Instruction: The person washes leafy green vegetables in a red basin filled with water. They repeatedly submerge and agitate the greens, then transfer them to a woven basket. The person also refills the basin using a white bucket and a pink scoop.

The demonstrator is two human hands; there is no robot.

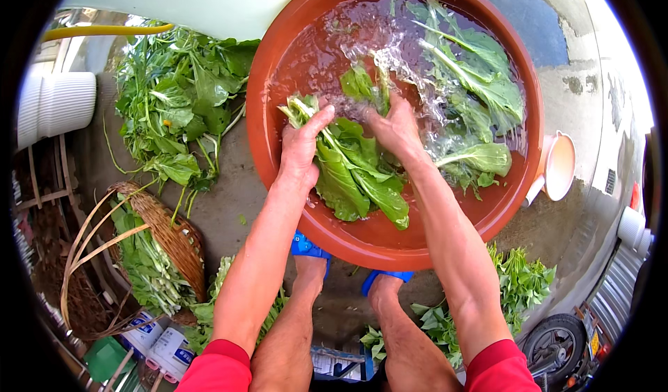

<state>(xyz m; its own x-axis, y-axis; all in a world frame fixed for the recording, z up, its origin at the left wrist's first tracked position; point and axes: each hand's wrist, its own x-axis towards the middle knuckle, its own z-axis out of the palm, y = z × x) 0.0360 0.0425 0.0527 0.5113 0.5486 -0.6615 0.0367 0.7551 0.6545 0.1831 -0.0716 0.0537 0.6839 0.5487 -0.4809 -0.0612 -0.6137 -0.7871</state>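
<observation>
A large reddish-brown basin [263, 146] of water stands before me, and both my hands are over it. My left hand [302, 146] grips a bunch of leafy greens [344, 172] near the stem ends, thumb on top, leaves trailing toward the basin's near side. To its right, my right hand [394, 123] is down at the splashing water, its fingers around the stem of another leafy green [360, 84]; the fingertips are partly hidden. More loose greens [475, 73] float along the basin's right side.
Left of the basin lies a heap of greens [177, 105]. A wicker basket [167, 240] with bundled greens stands nearer me. An orange-pink pail [559, 167] sits right of the basin. Leafy stalks [522, 282] and a motorbike wheel [554, 345] are at lower right. A yellow hose [104, 31] crosses upper left.
</observation>
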